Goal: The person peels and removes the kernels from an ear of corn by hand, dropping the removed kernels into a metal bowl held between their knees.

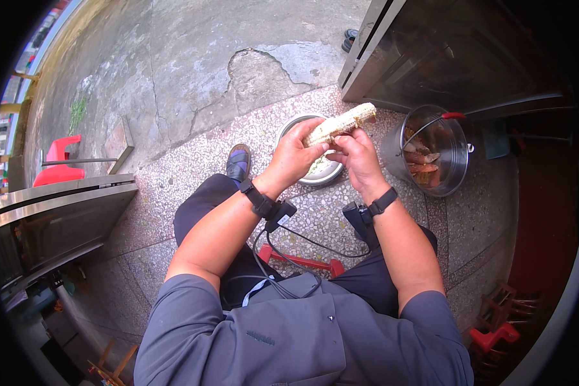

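A pale corn cob (347, 119) slants up to the right in front of me, over a round basin. My left hand (292, 157) grips its lower end, thumb along the near side. Under the middle of the cob, the thumb and fingertips of my right hand (359, 157) press against it. Directly below, the light-coloured basin (334, 174) with a dark rim stands on the speckled floor, partly covered by both hands. Small pale bits (317, 165) lie inside it.
A metal bucket (452, 159) with a red-gripped handle (452, 116) stands to the right, holding several reddish, elongated pieces (422, 168). Metal doors flank me at left (67, 222) and right (444, 53). Cables (313, 243) link my wrist devices. A red stool bar (301, 260) shows between my legs.
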### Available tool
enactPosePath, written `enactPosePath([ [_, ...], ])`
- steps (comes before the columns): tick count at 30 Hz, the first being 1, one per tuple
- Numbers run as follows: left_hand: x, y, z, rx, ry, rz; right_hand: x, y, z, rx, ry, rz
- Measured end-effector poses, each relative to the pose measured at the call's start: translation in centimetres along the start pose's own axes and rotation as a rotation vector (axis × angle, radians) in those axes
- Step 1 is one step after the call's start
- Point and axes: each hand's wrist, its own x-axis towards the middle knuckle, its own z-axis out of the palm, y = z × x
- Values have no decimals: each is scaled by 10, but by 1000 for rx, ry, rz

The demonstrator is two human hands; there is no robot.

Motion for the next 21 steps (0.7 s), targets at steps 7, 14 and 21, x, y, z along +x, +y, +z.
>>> enactPosePath([
  [7,-1,6,-1,54,-47,-32,-1,-2,1,15,-17,10],
  [14,-1,6,-1,82,-46,-25,-1,-2,0,11,-16,19],
  [21,0,-1,-2,57,-48,-19,0,0,-1,32,5,31],
])
